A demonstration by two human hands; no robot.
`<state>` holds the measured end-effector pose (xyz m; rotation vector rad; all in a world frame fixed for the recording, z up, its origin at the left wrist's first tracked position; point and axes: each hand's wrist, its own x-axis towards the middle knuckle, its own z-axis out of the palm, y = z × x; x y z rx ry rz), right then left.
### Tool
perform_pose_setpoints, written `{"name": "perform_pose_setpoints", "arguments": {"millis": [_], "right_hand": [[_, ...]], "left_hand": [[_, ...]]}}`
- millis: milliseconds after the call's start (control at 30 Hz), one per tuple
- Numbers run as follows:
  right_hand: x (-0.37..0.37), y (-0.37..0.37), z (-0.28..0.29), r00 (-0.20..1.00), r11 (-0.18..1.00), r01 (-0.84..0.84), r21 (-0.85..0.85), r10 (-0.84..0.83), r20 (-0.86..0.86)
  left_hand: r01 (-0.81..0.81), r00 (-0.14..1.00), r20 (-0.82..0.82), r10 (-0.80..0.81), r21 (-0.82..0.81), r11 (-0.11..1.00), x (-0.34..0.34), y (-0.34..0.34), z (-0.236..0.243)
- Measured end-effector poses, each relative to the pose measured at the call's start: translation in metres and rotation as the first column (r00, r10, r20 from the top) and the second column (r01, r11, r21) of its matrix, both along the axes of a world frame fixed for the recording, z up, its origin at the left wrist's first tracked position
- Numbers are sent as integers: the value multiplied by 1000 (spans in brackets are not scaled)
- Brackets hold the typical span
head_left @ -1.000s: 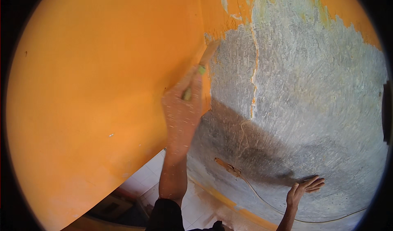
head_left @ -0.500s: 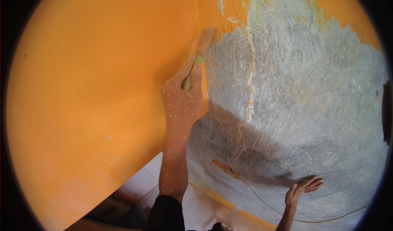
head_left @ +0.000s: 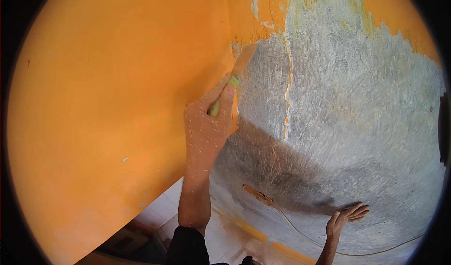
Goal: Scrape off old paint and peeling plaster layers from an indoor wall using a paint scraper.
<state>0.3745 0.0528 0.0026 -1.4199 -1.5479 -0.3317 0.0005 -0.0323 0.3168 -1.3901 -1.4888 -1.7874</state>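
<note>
My left hand [head_left: 209, 117], speckled with pale flakes, grips a scraper [head_left: 244, 58] by its green-and-tan handle. The flat blade meets the inside corner, where orange paint borders bared grey plaster. My right hand [head_left: 347, 215] rests on the lower grey wall [head_left: 357, 100] with its fingers extended and apart. A thin orange-edged crack [head_left: 287, 100] runs down the plaster to the right of the scraper, above a broad shadow. The orange wall [head_left: 103, 86] fills the left side of the view.
A cable [head_left: 300, 231] runs from a brown recess [head_left: 256, 194] across the lower wall. An orange band [head_left: 253, 229] borders the plaster's foot above dusty white floor tiles [head_left: 164, 204]. Dark objects [head_left: 129, 239] sit below the orange wall's edge. A dark shape [head_left: 441, 128] is at the far right rim.
My left hand rose with the scraper along the corner half a second ago and is now lower again, the blade tilted further right. My right hand stays against the wall.
</note>
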Motion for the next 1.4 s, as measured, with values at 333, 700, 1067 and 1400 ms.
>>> {"name": "perform_pose_setpoints", "arguments": {"millis": [333, 700, 1067, 1400], "right_hand": [[-7, 0, 4, 999, 999, 34, 36, -35, 22], [-5, 1, 3, 998, 998, 57, 34, -57, 18], [-12, -1, 2, 995, 994, 100, 37, -101, 15], [-14, 1, 6, 996, 995, 87, 49, -86, -25]], "left_hand": [[13, 990, 138, -11, -11, 1000, 2, -4, 5], [19, 998, 68, -17, -23, 1000, 12, -8, 13], [-199, 963, -159, 219, 130, 971, -12, 10, 2], [4, 1000, 2, -4, 25, 1000, -7, -1, -4]]}}
